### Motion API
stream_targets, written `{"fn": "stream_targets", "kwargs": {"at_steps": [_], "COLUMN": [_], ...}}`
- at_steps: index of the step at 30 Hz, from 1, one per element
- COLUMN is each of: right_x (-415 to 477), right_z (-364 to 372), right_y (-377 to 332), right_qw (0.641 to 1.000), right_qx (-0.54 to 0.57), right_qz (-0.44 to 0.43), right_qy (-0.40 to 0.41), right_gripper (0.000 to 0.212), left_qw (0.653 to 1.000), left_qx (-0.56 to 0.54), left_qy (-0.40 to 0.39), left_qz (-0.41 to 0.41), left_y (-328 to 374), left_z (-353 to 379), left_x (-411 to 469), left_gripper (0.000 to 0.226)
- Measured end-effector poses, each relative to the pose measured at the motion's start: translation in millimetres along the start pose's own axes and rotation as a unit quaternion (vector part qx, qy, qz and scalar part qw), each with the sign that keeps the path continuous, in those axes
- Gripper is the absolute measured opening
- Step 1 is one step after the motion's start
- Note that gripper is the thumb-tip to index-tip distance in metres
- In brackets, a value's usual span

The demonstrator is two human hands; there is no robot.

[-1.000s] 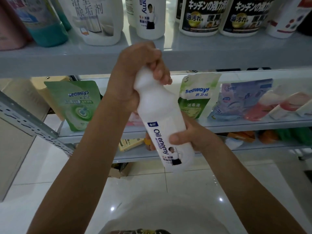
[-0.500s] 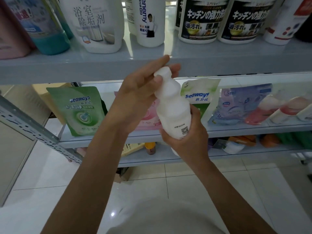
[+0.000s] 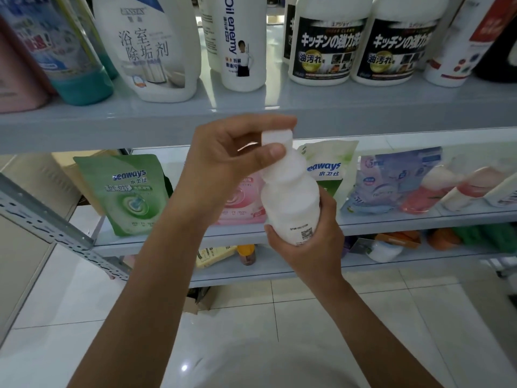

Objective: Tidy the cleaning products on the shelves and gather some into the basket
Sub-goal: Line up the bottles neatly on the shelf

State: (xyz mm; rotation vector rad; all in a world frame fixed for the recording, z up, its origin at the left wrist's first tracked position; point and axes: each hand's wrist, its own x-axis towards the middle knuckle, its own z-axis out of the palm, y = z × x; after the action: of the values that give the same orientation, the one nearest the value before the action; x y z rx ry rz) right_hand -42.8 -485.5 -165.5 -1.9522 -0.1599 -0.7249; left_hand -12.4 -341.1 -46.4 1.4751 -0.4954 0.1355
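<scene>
White bottle (image 3: 291,203) held up before the shelves (image 3: 391,119), base buried in the right hand (image 3: 313,247), which wraps its lower body. Front label turned away, only fine print showing. Left hand (image 3: 223,161) pinches the cap (image 3: 277,137) between thumb and fingertips.

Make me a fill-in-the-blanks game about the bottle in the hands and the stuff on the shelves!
1. The held bottle, gripped round its body by the right hand, is ____ in colour.
2. The left hand pinches the held bottle's ____.
3. The seaways pouch furthest left on the middle shelf is ____.
4. On the top shelf, a standing bottle has a label reading Oil ____.

Missing words: white; cap; green; enemy.
</scene>
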Motion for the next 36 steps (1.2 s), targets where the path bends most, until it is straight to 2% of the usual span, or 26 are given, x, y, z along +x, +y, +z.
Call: {"fn": "stream_targets", "kwargs": {"at_steps": [3, 5, 6, 10, 14, 17, 20, 23, 26, 29, 32, 36], "right_x": [-1.9, -2.9, -2.8, -1.1, 2.8, 6.6, 8.2, 8.3, 8.9, 9.6, 10.1, 14.2], "right_z": [2.1, 2.4, 1.7, -4.2, -7.3, -9.0, -11.3, -13.0, -14.8, -16.4, -15.9, -14.1], "right_y": [4.2, 7.2, 8.5, 9.6, 8.7, 5.1, 4.0, 6.2, 7.2, 6.2, 4.2, 3.3], "right_qw": [1.0, 0.999, 0.998, 0.993, 0.991, 0.991, 0.993, 0.994, 0.996, 0.998, 0.999, 0.997], "right_qx": [-0.003, 0.028, 0.047, 0.097, 0.092, 0.089, 0.089, 0.083, 0.068, 0.043, 0.007, -0.036], "right_qz": [-0.006, -0.004, -0.007, -0.037, -0.057, -0.057, -0.044, -0.032, -0.015, -0.007, -0.014, -0.043], "right_qy": [0.014, 0.028, 0.033, 0.057, 0.079, 0.08, 0.071, 0.06, 0.052, 0.046, 0.046, 0.053], "right_gripper": [0.082, 0.083, 0.083, 0.078, 0.078, 0.087, 0.088, 0.082, 0.083, 0.084, 0.084, 0.085], "left_qw": [0.991, 0.983, 0.983, 0.976, 0.968, 0.978, 0.991, 1.0, 0.985, 0.96, 0.944, 0.947], "left_qx": [0.026, 0.005, -0.023, -0.17, -0.199, -0.169, -0.111, 0.005, 0.124, 0.208, 0.242, 0.215], "left_qy": [0.128, 0.186, 0.184, 0.102, 0.054, 0.001, 0.005, 0.013, 0.035, 0.083, 0.129, 0.168], "left_qz": [0.003, 0.007, -0.002, -0.091, -0.142, -0.121, -0.072, 0.019, 0.111, 0.171, 0.186, 0.167], "left_y": [3.8, 7.2, 9.9, 14.5, 12.7, 14.5, 17.9, 17.0, 10.1, 5.6, 5.0, 9.3], "left_z": [11.2, 11.3, 9.7, 7.8, 27.5, 41.5, 47.7, 48.0, 46.3, 45.8, 44.4, 43.6], "left_x": [2.4, 4.7, 4.9, 2.0, -4.6, -10.2, -13.0, -14.1, -14.4, -14.9, -15.2, -14.4], "left_gripper": [0.018, 0.008, 0.007, 0.025, 0.033, 0.03, 0.03, 0.028, 0.031, 0.031, 0.027, 0.021]}}
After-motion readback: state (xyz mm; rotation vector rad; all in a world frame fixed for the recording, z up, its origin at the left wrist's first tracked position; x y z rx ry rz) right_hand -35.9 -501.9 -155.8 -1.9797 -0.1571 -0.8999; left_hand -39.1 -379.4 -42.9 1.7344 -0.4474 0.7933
